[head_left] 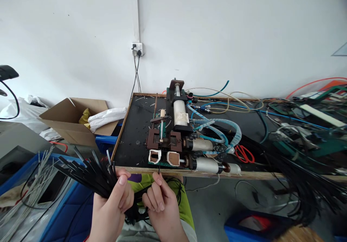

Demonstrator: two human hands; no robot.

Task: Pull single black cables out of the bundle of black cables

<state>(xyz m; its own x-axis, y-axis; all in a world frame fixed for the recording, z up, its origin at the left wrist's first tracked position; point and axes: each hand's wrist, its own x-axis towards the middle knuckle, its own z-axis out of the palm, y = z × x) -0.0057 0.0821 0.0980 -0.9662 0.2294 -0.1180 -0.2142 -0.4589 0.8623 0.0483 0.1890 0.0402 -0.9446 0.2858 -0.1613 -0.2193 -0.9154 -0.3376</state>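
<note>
My left hand (115,198) is closed round a bundle of black cables (94,173), whose ends fan out up and to the left. Close to the table's front edge, my right hand (162,200) pinches a single thin black cable (159,170) between thumb and forefinger. That cable points up toward the gap between the two white-edged jaws of a pneumatic machine (173,158). Whether its tip is inside the gap is too small to tell. More black cable hangs below and between my hands over my lap.
White-and-blue air hoses (233,126) curl from the machine's cylinders. Red-handled pliers (244,154) lie on the black tabletop (132,137). A heap of black cables (300,184) hangs off the right edge. At left are a cardboard box (73,133) and a blue bin (67,206) beside pale wires (32,187).
</note>
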